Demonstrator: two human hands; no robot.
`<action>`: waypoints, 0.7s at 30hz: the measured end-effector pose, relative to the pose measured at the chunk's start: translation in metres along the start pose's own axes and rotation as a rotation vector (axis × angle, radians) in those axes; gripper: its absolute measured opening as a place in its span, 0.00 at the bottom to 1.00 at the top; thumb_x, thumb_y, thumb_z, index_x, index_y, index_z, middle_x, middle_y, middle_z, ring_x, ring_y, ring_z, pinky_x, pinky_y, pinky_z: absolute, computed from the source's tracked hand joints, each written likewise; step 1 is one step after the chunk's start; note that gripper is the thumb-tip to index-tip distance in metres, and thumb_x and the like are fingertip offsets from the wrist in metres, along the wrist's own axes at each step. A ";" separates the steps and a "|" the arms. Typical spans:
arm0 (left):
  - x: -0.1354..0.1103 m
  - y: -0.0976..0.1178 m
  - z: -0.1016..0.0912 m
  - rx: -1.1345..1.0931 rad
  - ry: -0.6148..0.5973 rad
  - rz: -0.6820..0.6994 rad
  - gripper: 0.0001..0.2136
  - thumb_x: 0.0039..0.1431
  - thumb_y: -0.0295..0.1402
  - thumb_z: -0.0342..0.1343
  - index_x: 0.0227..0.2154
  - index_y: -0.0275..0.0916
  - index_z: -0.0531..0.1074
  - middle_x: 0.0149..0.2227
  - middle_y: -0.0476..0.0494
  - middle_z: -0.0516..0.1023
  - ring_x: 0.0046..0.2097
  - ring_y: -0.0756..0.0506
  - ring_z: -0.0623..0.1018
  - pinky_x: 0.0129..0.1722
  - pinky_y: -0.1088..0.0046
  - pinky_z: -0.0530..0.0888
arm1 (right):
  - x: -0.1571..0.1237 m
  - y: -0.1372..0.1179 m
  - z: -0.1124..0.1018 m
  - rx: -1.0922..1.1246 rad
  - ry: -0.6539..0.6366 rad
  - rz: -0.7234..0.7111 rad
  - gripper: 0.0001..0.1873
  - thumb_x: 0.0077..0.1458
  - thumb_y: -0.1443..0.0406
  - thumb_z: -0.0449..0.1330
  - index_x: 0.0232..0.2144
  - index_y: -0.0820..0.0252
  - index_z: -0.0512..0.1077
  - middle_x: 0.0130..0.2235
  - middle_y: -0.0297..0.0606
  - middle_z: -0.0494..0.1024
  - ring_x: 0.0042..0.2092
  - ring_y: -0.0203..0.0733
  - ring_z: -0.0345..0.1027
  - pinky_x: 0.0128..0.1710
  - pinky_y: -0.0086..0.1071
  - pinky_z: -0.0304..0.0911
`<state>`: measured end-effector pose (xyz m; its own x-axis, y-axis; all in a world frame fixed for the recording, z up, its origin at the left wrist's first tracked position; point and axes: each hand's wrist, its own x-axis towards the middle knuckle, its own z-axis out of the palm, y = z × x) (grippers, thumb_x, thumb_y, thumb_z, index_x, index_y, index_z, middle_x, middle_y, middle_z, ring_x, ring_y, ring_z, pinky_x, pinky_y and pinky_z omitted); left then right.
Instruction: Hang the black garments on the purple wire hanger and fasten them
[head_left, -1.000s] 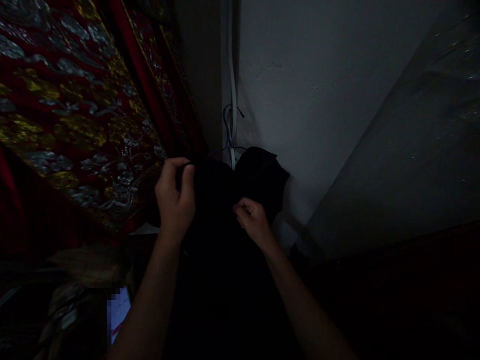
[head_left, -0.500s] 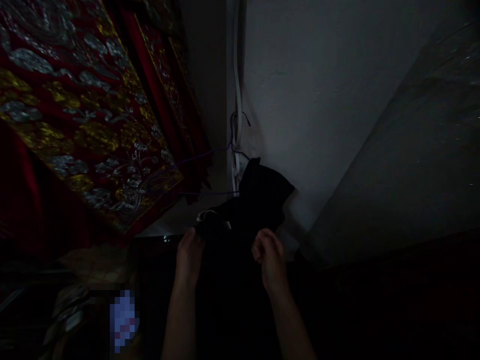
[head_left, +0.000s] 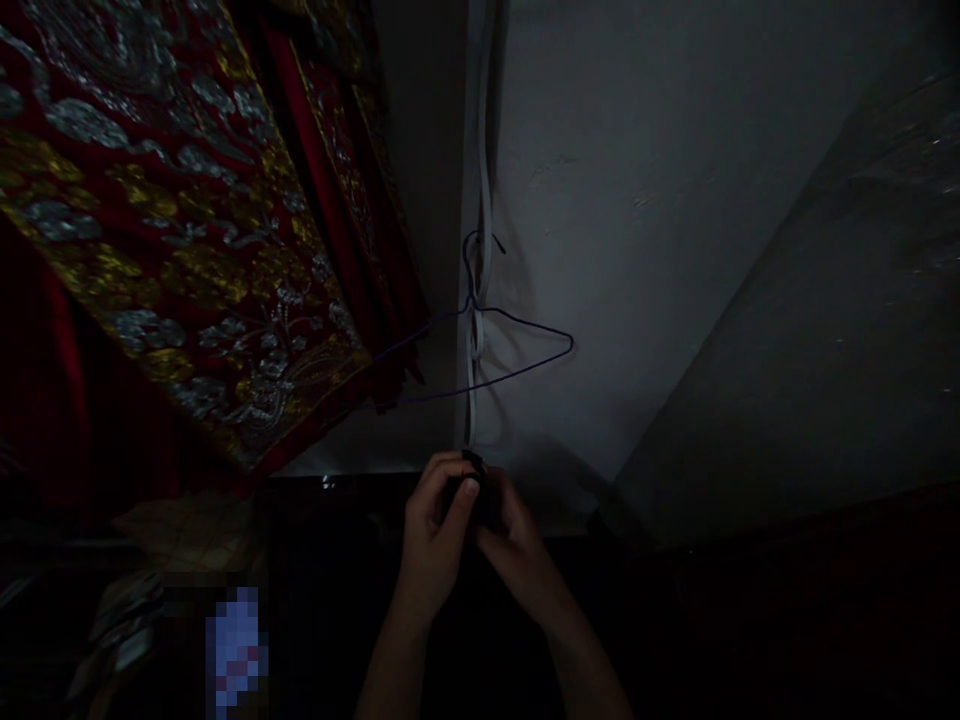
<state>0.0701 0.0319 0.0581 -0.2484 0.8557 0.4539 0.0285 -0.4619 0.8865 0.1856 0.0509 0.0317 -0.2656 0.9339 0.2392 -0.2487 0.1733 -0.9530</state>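
Observation:
Close together at the lower middle, my left hand (head_left: 439, 510) and my right hand (head_left: 514, 530) are both closed on a bunched black cloth (head_left: 474, 468). Its lower part merges with the darkness below, so I cannot make out what kind of garment it is. My left thumb presses on top of the bundle, while my right fingers are partly hidden behind it. Above my hands a thin purple wire hanger (head_left: 525, 378) hangs against the wall corner, its right end bare.
Red fabric with gold and silver embroidery (head_left: 202, 270) hangs at the left. A white cable (head_left: 485, 150) runs down the corner of the grey wall (head_left: 615, 200). A sheet-like panel (head_left: 810, 330) leans at the right. Dim clutter (head_left: 135, 640) lies lower left.
The black cloth has come down from beside the hanger, whose right end now shows. My hands have moved together, gathering the cloth into a bundle.

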 end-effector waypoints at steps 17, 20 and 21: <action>0.014 0.000 -0.088 0.456 -0.901 -0.515 0.20 0.61 0.53 0.57 0.43 0.44 0.82 0.43 0.45 0.85 0.43 0.38 0.82 0.42 0.66 0.75 | 0.132 -0.046 -0.061 -0.363 0.218 -0.438 0.11 0.48 0.65 0.60 0.35 0.58 0.78 0.38 0.39 0.80 0.41 0.42 0.74 0.42 0.34 0.67; 0.014 0.006 -0.092 0.439 -0.917 -0.496 0.20 0.53 0.49 0.65 0.45 0.46 0.81 0.45 0.45 0.85 0.46 0.36 0.82 0.46 0.64 0.75 | 0.147 -0.028 -0.056 -0.182 0.302 -0.305 0.13 0.49 0.59 0.59 0.36 0.58 0.76 0.32 0.36 0.78 0.34 0.40 0.71 0.34 0.31 0.65; 0.015 0.004 -0.096 0.448 -0.892 -0.511 0.20 0.49 0.48 0.67 0.44 0.47 0.82 0.44 0.45 0.85 0.46 0.35 0.82 0.47 0.63 0.75 | 0.151 -0.025 -0.056 -0.152 0.304 -0.251 0.15 0.49 0.58 0.59 0.38 0.58 0.76 0.31 0.34 0.78 0.32 0.40 0.70 0.32 0.30 0.63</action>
<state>-0.0266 0.0204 0.0596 0.4468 0.8645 -0.2300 0.5125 -0.0366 0.8579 0.2040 0.2048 0.0808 0.0786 0.9025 0.4235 -0.1248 0.4304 -0.8940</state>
